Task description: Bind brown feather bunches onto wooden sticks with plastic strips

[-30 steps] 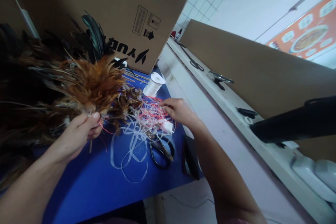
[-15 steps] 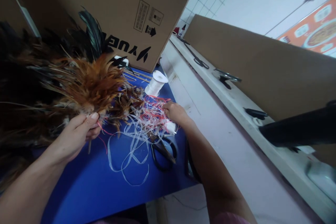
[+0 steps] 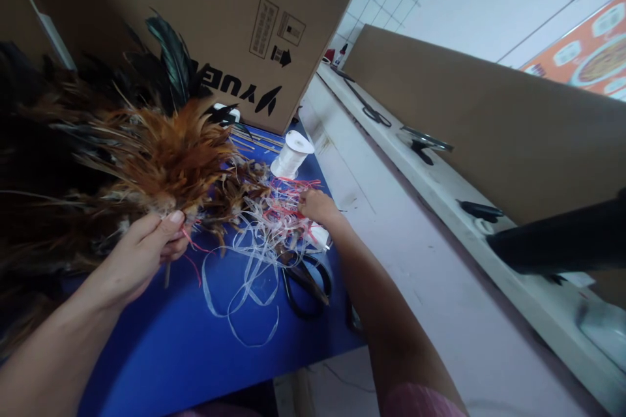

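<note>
We find a blue tabletop (image 3: 195,352) standing beside a marked, whitish lower wall (image 3: 440,287). Above this wall we note a pale ledge (image 3: 440,192), backed by brown cardboard (image 3: 454,98). Beyond, we observe an orange poster (image 3: 589,52) under cool, uneven light.

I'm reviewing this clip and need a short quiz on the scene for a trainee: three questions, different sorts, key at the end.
1. True or false: the left hand holds a bunch of brown feathers near its base.

2. Where is the right hand?
a) on the white spool
b) at the tangle of red and whitish strands
c) on the cardboard box

3. Fill in: the black-handled scissors lie on a table coloured ____.

Key: 1 true; 2 b; 3 blue.
</note>
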### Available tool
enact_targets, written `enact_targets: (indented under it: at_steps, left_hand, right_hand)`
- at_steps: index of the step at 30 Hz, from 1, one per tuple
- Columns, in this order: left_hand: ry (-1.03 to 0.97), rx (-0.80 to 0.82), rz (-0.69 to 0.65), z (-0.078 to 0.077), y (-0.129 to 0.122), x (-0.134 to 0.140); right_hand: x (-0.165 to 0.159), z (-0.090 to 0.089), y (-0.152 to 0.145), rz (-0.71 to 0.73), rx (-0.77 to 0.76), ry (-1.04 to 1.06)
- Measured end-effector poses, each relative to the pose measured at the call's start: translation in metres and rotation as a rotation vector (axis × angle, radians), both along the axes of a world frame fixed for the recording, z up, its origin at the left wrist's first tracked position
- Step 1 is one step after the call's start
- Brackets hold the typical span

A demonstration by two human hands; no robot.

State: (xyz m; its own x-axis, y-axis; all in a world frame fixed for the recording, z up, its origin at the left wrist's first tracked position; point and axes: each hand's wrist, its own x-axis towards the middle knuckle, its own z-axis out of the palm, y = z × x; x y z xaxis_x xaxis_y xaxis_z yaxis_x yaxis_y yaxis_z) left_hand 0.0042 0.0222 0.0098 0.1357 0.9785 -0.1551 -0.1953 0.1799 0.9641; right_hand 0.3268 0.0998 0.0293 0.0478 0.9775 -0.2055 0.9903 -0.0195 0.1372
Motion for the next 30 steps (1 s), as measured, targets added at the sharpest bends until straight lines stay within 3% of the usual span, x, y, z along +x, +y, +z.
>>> enact_targets:
  at_steps: [9,14,21,26,30]
  left_hand:
    - [-0.014,0.015,-0.009,-0.001,-0.002,-0.003]
    - [-0.018,0.012,-0.015,-0.002,0.0,-0.002]
    - [-0.013,0.028,-0.018,0.0,-0.001,-0.001]
    - [-0.032,0.01,-0.019,-0.004,-0.001,-0.002]
    - [-0.029,0.008,-0.022,-0.006,-0.001,-0.003]
  right_hand:
    - [0.001,-0.004,0.01,-0.069,-0.019,0.065]
    - [0.006,0.001,0.012,-0.072,0.061,0.209]
    - [0.012,0.047,0.001,-0.079,0.234,0.602]
    - [0.002,0.087,-0.011,-0.122,0.393,1.103]
    - [-0.004,0.11,-0.018,-0.076,0.476,1.245]
